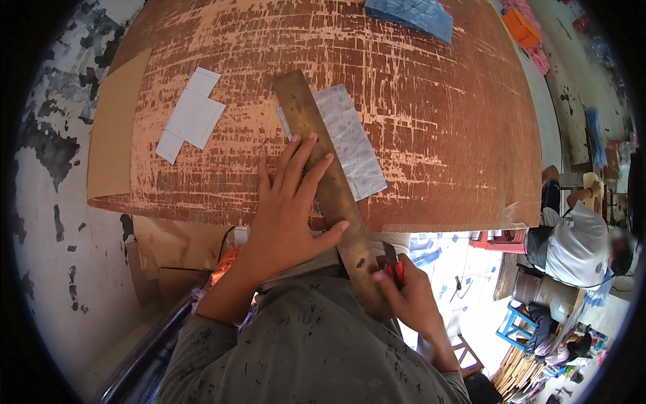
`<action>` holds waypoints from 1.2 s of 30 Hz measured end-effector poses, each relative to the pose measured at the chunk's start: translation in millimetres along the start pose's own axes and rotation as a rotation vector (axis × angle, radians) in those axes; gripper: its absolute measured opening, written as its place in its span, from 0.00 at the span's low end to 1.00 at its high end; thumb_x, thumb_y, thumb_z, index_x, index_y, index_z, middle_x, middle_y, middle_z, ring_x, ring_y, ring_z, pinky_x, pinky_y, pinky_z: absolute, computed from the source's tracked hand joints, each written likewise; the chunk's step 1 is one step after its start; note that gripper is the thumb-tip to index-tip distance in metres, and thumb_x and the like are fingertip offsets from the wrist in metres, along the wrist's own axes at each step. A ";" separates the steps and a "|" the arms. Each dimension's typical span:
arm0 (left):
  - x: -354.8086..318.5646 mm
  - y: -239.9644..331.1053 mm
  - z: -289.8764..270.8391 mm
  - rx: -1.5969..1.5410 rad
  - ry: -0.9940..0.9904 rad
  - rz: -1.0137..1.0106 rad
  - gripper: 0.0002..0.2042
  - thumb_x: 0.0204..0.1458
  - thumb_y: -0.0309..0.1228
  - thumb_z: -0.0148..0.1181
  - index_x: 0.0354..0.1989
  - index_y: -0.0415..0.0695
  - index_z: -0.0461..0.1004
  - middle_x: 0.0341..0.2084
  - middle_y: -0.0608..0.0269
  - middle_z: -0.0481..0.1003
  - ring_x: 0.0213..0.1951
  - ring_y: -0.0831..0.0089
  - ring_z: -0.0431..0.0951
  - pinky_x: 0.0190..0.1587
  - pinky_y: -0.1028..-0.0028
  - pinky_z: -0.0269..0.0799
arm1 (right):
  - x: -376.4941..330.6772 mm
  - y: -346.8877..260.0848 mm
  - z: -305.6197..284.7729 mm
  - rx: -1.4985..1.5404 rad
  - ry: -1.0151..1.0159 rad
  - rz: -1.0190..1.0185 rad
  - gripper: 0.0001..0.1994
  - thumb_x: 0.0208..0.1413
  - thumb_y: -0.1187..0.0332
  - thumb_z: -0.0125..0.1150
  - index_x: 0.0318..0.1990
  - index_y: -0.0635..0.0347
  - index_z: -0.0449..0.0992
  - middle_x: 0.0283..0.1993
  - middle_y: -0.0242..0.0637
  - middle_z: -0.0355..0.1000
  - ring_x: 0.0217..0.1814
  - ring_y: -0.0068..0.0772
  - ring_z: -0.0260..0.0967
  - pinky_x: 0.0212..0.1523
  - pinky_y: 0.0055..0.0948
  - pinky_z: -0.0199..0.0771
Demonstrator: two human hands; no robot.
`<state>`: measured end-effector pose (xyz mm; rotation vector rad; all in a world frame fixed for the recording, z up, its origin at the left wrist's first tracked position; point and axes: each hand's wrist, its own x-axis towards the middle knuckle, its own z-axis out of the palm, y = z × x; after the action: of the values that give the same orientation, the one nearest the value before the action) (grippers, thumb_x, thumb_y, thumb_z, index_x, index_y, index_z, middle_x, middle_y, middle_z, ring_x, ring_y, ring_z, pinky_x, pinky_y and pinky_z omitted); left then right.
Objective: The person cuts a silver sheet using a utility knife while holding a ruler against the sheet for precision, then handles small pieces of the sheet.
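Note:
A long, worn brown straightedge (326,185) lies slantwise over a grey-white patterned sheet (350,145), covering part of it. My left hand (289,195) is spread, its fingertips and thumb resting on the straightedge. By the near end of the straightedge, which juts past the table edge, my right hand (410,293) is closed around a red-handled knife (395,269). Its dark blade points up and away from me; my right fingers are beside or touching the straightedge. A white paper cutout with stepped edges (192,114) lies on the left of the table.
The brown tabletop (431,161) is heavily scored. A cardboard piece (120,128) lies along its left edge, and blue folded material (414,17) at its far side. To the right, a person in a white shirt (579,239) sits near a blue stool (517,326). A stained wall stands left.

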<state>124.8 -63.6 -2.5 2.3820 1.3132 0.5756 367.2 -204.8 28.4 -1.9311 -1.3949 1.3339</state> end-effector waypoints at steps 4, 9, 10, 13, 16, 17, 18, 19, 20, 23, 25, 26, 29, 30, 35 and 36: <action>0.1 -1.4 1.4 -0.045 0.026 0.021 0.48 0.48 0.50 0.78 0.77 0.45 0.66 0.81 0.46 0.56 0.83 0.43 0.53 0.81 0.31 0.37 | -3.8 17.5 20.0 0.334 0.109 0.154 0.15 0.62 0.70 0.79 0.40 0.58 0.72 0.36 0.31 0.80 0.40 0.21 0.75 0.43 0.29 0.75; 5.4 -1.2 5.7 -0.145 0.238 -0.045 0.36 0.60 0.45 0.72 0.75 0.43 0.68 0.73 0.45 0.65 0.72 0.43 0.66 0.77 0.42 0.54 | -5.5 26.1 12.1 0.416 0.284 -0.027 0.17 0.59 0.71 0.81 0.39 0.57 0.72 0.36 0.30 0.77 0.39 0.21 0.73 0.44 0.28 0.75; 9.3 1.0 6.6 -0.142 0.239 -0.047 0.36 0.60 0.45 0.72 0.75 0.43 0.68 0.73 0.45 0.65 0.72 0.43 0.66 0.77 0.42 0.54 | -6.7 32.8 7.6 0.373 0.364 -0.046 0.16 0.59 0.75 0.80 0.40 0.56 0.71 0.37 0.29 0.77 0.39 0.20 0.73 0.45 0.26 0.74; 21.9 11.6 10.1 0.031 0.257 -0.091 0.29 0.63 0.43 0.70 0.68 0.40 0.73 0.67 0.46 0.68 0.69 0.46 0.66 0.73 0.40 0.56 | -6.3 43.1 -12.2 0.338 0.564 -0.084 0.16 0.61 0.82 0.75 0.41 0.57 0.69 0.40 0.33 0.78 0.42 0.21 0.73 0.48 0.25 0.73; 24.7 15.3 0.9 0.144 0.181 -0.106 0.26 0.64 0.40 0.68 0.67 0.42 0.76 0.68 0.50 0.70 0.70 0.47 0.68 0.75 0.43 0.56 | -4.0 49.1 -23.0 0.360 0.698 -0.138 0.15 0.62 0.76 0.78 0.41 0.57 0.72 0.41 0.32 0.76 0.43 0.22 0.72 0.49 0.25 0.72; 22.1 12.3 -6.5 0.127 0.143 -0.042 0.23 0.64 0.39 0.69 0.65 0.44 0.79 0.67 0.51 0.72 0.70 0.49 0.69 0.75 0.43 0.56 | -4.1 52.8 -24.6 0.359 0.692 -0.146 0.15 0.62 0.76 0.78 0.41 0.57 0.72 0.41 0.32 0.76 0.43 0.22 0.72 0.49 0.25 0.72; 19.7 8.1 -11.8 0.105 0.101 0.026 0.21 0.63 0.38 0.69 0.63 0.46 0.81 0.65 0.53 0.73 0.70 0.51 0.69 0.75 0.43 0.56 | -4.5 59.8 -25.6 0.348 0.717 -0.130 0.15 0.62 0.76 0.78 0.41 0.57 0.72 0.41 0.33 0.76 0.43 0.22 0.72 0.49 0.25 0.72; 14.7 -1.5 -19.9 0.104 0.106 0.024 0.21 0.63 0.38 0.69 0.63 0.46 0.81 0.65 0.53 0.73 0.70 0.51 0.69 0.75 0.43 0.56 | -5.4 65.1 -26.7 0.338 0.740 -0.115 0.15 0.62 0.76 0.78 0.41 0.57 0.71 0.41 0.33 0.77 0.43 0.22 0.72 0.50 0.26 0.72; 7.0 -15.4 -31.5 0.138 0.008 0.127 0.19 0.64 0.36 0.68 0.62 0.46 0.81 0.63 0.54 0.74 0.69 0.51 0.70 0.77 0.41 0.54 | -5.1 66.7 -26.2 0.341 0.734 -0.120 0.15 0.62 0.76 0.78 0.41 0.57 0.71 0.41 0.33 0.77 0.43 0.22 0.72 0.50 0.26 0.72; 2.5 -21.2 -55.2 0.220 -0.008 0.110 0.17 0.64 0.33 0.67 0.60 0.47 0.82 0.61 0.55 0.75 0.68 0.52 0.71 0.79 0.40 0.52 | -4.7 66.9 -24.0 0.356 0.710 -0.164 0.15 0.61 0.76 0.78 0.41 0.57 0.71 0.41 0.36 0.78 0.44 0.22 0.74 0.50 0.26 0.73; 0.9 -17.4 -56.5 0.266 0.074 -0.006 0.17 0.63 0.31 0.67 0.60 0.48 0.83 0.61 0.55 0.75 0.68 0.52 0.71 0.79 0.40 0.53 | -3.7 66.1 -23.8 0.368 0.671 -0.207 0.16 0.62 0.76 0.78 0.41 0.57 0.70 0.41 0.37 0.79 0.43 0.22 0.75 0.49 0.25 0.74; -1.0 -10.4 -49.8 0.142 0.070 -0.064 0.17 0.63 0.30 0.66 0.60 0.48 0.83 0.63 0.56 0.75 0.69 0.53 0.71 0.79 0.40 0.52 | -1.7 63.4 -23.0 0.372 0.669 -0.207 0.16 0.62 0.76 0.78 0.41 0.57 0.70 0.41 0.37 0.79 0.43 0.22 0.75 0.49 0.25 0.74; -1.6 6.6 -35.0 0.071 0.084 -0.115 0.18 0.62 0.27 0.65 0.61 0.50 0.84 0.64 0.58 0.76 0.67 0.52 0.73 0.76 0.42 0.57 | 3.6 49.0 -20.4 0.412 0.606 -0.156 0.15 0.62 0.77 0.77 0.41 0.57 0.70 0.39 0.36 0.79 0.42 0.22 0.75 0.48 0.25 0.75; -0.9 8.2 -31.0 0.115 0.100 -0.102 0.18 0.61 0.26 0.66 0.60 0.51 0.85 0.64 0.59 0.77 0.66 0.50 0.75 0.73 0.45 0.62 | 5.0 48.2 -19.5 0.415 0.603 -0.170 0.15 0.62 0.77 0.77 0.41 0.57 0.70 0.39 0.36 0.79 0.42 0.22 0.75 0.48 0.25 0.75; 22.3 -20.5 -33.1 0.251 0.057 0.172 0.17 0.60 0.27 0.68 0.57 0.50 0.85 0.64 0.58 0.77 0.66 0.53 0.75 0.73 0.45 0.62 | 5.1 56.7 -20.5 0.365 0.589 -0.184 0.15 0.62 0.77 0.77 0.40 0.57 0.71 0.39 0.35 0.80 0.42 0.22 0.76 0.48 0.25 0.75; 25.0 -23.2 -33.2 0.299 0.052 0.198 0.17 0.59 0.27 0.68 0.57 0.50 0.85 0.64 0.58 0.77 0.66 0.53 0.75 0.73 0.45 0.62 | 5.5 56.1 -18.9 0.369 0.604 -0.187 0.15 0.62 0.77 0.77 0.40 0.58 0.71 0.38 0.35 0.79 0.41 0.22 0.76 0.48 0.26 0.75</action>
<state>103.5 -26.7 18.8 2.7807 1.2696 0.5302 411.7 -219.5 -8.1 -1.6999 -0.9253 0.7558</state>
